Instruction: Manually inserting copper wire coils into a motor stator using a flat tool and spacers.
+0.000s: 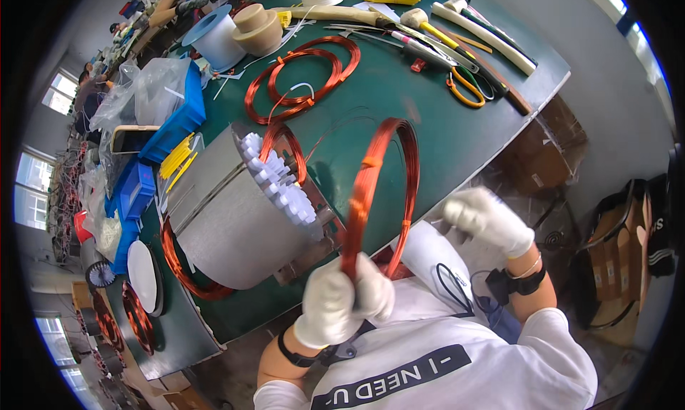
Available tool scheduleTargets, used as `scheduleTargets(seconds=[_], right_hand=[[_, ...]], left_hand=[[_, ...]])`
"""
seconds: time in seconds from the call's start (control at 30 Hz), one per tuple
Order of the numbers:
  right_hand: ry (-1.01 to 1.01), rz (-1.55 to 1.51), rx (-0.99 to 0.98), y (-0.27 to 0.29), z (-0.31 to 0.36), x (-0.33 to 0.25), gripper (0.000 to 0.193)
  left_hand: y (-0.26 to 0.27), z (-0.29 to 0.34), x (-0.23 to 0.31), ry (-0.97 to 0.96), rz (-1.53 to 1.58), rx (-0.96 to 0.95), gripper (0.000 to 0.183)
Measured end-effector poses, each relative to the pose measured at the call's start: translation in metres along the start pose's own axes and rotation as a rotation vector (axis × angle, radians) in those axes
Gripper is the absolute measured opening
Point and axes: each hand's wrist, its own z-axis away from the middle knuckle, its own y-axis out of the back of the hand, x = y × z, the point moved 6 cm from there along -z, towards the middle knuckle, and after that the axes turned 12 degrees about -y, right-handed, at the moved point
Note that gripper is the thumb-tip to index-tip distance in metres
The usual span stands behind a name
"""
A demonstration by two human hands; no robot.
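My left hand (pixel 332 303), in a white glove, is closed round the lower end of a copper wire coil (pixel 365 185). The coil stands upright as a tall loop, with orange ties round its strands. My right hand (pixel 486 219), also gloved, is raised to the right of the coil, apart from it. Its fingers look curled in, slightly blurred, with nothing visible in them. Left of the coil lies a grey metal cylinder, a motor stator (pixel 232 210), on its side. White toothed insulation (pixel 280 178) rings its near end. Copper windings (pixel 289 149) come out of its opening.
More copper coils (pixel 342 60) lie on the green table (pixel 428 139). Scissors (pixel 465 89), mallets (pixel 421 21) and rods are at the back right. Spools (pixel 217 39), blue bins (pixel 189 99), a phone (pixel 133 139) and a white disc (pixel 145 278) stand left. A cardboard box (pixel 539 160) is beyond the right edge.
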Motion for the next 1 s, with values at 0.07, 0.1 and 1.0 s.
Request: scheduleTargets(seconds=[0.07,0.1,1.0], right_hand=[[0.030,-0.125,-0.124,-0.025,0.000,0.002,0.058],[0.101,-0.263,-0.165,-0.034,0.001,-0.010,0.066],[0.507,-1.486,0.133,0.079,-0.017,0.044,0.027]], left_hand=[[-0.001,0.008,0.019,-0.069,0.128,-0.028,0.053],[-0.004,0.011,0.031,-0.093,0.192,-0.083,0.053],[0.010,0.033,0.050,-0.149,0.067,-0.021,0.053]])
